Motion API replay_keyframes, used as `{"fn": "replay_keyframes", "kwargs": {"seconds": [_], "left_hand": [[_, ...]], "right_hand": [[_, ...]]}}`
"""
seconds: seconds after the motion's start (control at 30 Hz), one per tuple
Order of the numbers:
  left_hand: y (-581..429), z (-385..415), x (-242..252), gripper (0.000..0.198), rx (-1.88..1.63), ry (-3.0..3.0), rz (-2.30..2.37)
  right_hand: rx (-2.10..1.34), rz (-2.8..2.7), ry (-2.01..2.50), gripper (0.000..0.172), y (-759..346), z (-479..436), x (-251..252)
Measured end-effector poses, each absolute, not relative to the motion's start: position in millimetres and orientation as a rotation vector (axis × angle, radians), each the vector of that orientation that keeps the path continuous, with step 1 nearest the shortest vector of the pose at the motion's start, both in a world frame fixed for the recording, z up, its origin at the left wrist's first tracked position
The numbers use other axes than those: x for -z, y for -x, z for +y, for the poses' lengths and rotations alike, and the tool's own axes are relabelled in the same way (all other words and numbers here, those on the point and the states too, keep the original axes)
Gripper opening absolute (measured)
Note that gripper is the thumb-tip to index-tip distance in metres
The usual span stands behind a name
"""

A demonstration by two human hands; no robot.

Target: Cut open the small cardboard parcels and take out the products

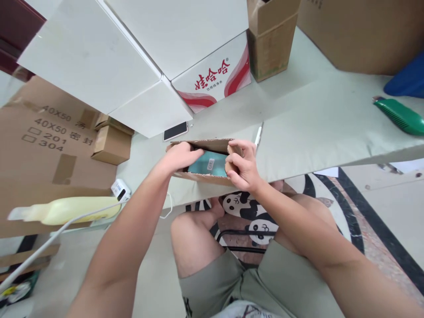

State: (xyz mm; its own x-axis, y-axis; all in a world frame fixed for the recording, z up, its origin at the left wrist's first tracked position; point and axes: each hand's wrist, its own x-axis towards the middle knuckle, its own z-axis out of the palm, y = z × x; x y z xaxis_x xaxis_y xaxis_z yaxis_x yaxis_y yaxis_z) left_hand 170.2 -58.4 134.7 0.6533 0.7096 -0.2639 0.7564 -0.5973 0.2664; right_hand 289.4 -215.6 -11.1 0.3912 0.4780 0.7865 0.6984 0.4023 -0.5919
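A small brown cardboard box (207,178) stands at the table's front edge with its top side open. Inside it lies a teal item (202,165) with a small white label, its kind not clear. My left hand (180,157) is closed over the box's left end, thumb reaching in above the teal item; its other fingers are mostly hidden. At the opposite end, my right hand (245,165) has its fingers curled round a cardboard flap.
Behind the box lie a smartphone (175,131) and a white pen (259,134). A white-and-red carton (212,79) and a tall cardboard box (271,44) stand farther back. To the right is a green box cutter (400,115); a pale yellow bottle (76,210) is at left.
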Motion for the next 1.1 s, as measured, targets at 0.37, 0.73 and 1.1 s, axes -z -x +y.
{"fn": "replay_keyframes", "kwargs": {"seconds": [0.37, 0.73, 1.1], "left_hand": [[-176, -95, -173, 0.024, 0.177, -2.444, 1.047], [-198, -109, -178, 0.049, 0.528, -2.561, 1.290], [-160, -69, -198, 0.060, -0.379, -2.357, 1.305]], "right_hand": [[0.199, -1.271, 1.338, 0.020, -287, -208, 15], [0.206, -1.290, 1.252, 0.026, -290, -208, 19], [0.233, -1.374, 1.435, 0.063, -293, -207, 22]]}}
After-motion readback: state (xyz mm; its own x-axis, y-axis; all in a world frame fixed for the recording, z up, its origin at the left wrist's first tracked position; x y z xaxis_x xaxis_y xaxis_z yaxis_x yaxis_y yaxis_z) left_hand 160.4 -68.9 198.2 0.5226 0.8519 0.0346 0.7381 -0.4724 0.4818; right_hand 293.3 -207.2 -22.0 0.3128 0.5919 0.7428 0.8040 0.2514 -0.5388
